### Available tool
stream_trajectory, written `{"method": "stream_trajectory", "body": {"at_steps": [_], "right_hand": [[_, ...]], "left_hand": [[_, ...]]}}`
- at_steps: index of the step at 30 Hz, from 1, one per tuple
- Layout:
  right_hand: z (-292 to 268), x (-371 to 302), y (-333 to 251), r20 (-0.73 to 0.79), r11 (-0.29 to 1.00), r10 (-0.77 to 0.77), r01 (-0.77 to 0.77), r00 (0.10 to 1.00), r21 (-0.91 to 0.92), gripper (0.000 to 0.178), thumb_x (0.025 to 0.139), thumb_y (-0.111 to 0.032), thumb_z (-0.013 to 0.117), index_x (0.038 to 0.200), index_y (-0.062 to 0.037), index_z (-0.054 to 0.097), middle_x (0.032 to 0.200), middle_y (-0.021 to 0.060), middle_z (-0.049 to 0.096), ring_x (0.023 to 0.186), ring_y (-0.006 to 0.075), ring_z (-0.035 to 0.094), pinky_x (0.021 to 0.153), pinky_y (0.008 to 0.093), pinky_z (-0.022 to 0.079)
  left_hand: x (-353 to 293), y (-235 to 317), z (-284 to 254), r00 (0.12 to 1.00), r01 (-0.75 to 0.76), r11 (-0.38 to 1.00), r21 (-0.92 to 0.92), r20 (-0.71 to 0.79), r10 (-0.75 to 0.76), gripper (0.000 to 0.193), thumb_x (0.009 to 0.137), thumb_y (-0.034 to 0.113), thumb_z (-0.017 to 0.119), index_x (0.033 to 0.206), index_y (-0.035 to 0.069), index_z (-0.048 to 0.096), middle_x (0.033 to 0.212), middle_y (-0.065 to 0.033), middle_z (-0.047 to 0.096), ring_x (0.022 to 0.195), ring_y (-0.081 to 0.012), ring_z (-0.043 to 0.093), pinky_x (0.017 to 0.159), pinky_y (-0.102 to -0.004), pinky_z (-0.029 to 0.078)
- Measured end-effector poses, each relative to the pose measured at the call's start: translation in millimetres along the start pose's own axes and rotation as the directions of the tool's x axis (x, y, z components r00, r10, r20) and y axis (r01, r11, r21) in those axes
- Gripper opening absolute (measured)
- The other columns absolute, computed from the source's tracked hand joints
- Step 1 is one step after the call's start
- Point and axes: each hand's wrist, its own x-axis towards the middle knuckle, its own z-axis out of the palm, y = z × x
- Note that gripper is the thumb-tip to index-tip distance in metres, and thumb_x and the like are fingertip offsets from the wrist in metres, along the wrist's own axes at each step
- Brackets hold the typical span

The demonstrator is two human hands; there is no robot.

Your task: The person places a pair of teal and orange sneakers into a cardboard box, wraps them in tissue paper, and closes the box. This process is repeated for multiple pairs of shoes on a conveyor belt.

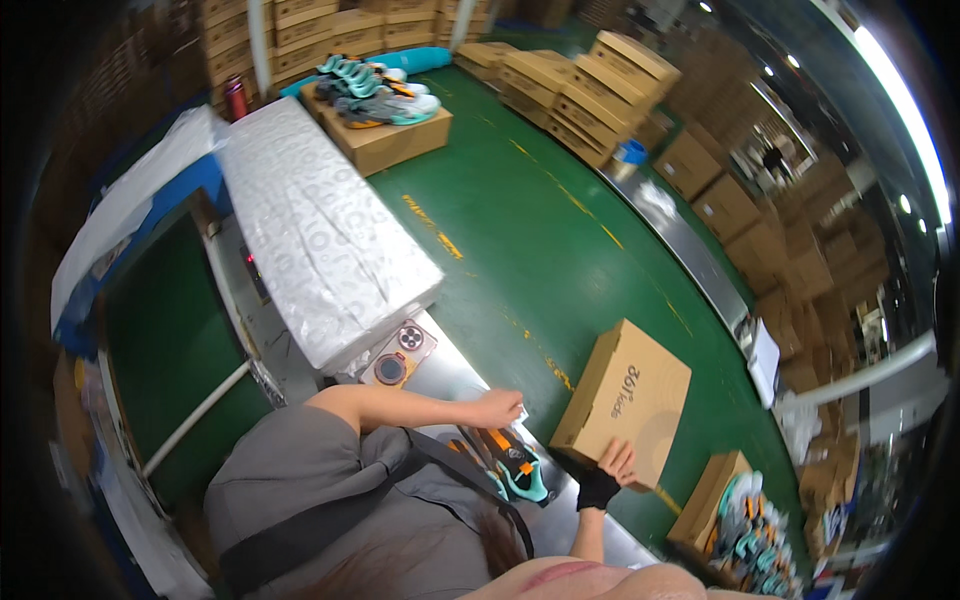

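My left hand (495, 408) is closed, with a bit of white at its fingertips too small to name. Just below it, a pair of dark sneakers (515, 468) with orange and turquoise parts sits on the metal edge close to my body. My right hand (610, 477), in a black fingerless glove, rests with fingers spread on the lid of a brown cardboard shoebox (645, 390). That closed box stands on the green conveyor belt (500, 260), turned at an angle.
A stack of white patterned tissue paper (320, 220) lies to my left, beside a phone (400, 355). Sneakers sit on a box (400, 142) farther up the belt. More sneakers (750, 540) fill an open box at lower right. Shoeboxes (590, 90) are piled across the belt.
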Motion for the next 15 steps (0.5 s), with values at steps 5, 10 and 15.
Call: {"method": "stream_trajectory", "body": {"at_steps": [5, 10, 15], "right_hand": [[-37.5, 6.0, -23.1, -0.002, 0.877, 0.159, -0.140, 0.987, 0.460, 0.082, 0.060, -0.011, 0.067, 0.132, -0.0069, 0.029, 0.138, 0.0157, 0.027, 0.131, 0.0285, 0.021, 0.102, 0.0540, 0.014], [-134.6, -9.0, -30.5, 0.235, -0.290, 0.556, -0.079, 0.797, 0.954, 0.054, 0.071, 0.003, 0.058, 0.123, -0.0017, 0.042, 0.119, 0.0087, 0.048, 0.108, 0.0179, 0.046, 0.091, 0.0311, 0.037], [-82.0, -60.2, 49.6, 0.572, -0.706, 0.613, 0.051, 0.545, 0.706, 0.033, 0.078, -0.017, 0.058, 0.110, -0.0113, 0.050, 0.100, 0.0029, 0.058, 0.089, 0.0164, 0.056, 0.070, 0.0375, 0.048]], "left_hand": [[28.5, 36.7, -11.3, 0.992, 0.060, 0.990, -0.125, -0.107, -0.073, 0.026, 0.085, 0.025, 0.042, 0.090, 0.001, 0.051, 0.090, -0.0221, 0.057, 0.085, -0.0386, 0.054, 0.073, -0.0427, 0.042], [46.2, 90.4, -14.5, 0.786, -0.447, 0.834, 0.323, -0.302, 0.539, 0.023, 0.083, 0.023, 0.047, 0.095, 0.003, 0.051, 0.087, -0.0188, 0.058, 0.082, -0.0372, 0.056, 0.072, -0.0463, 0.043], [48.1, 26.4, -33.7, 0.964, -0.244, 0.789, 0.563, 0.227, 0.136, 0.015, 0.077, 0.022, 0.054, 0.081, 0.010, 0.062, 0.071, -0.0157, 0.060, 0.068, -0.0321, 0.059, 0.060, -0.0444, 0.045]]}}
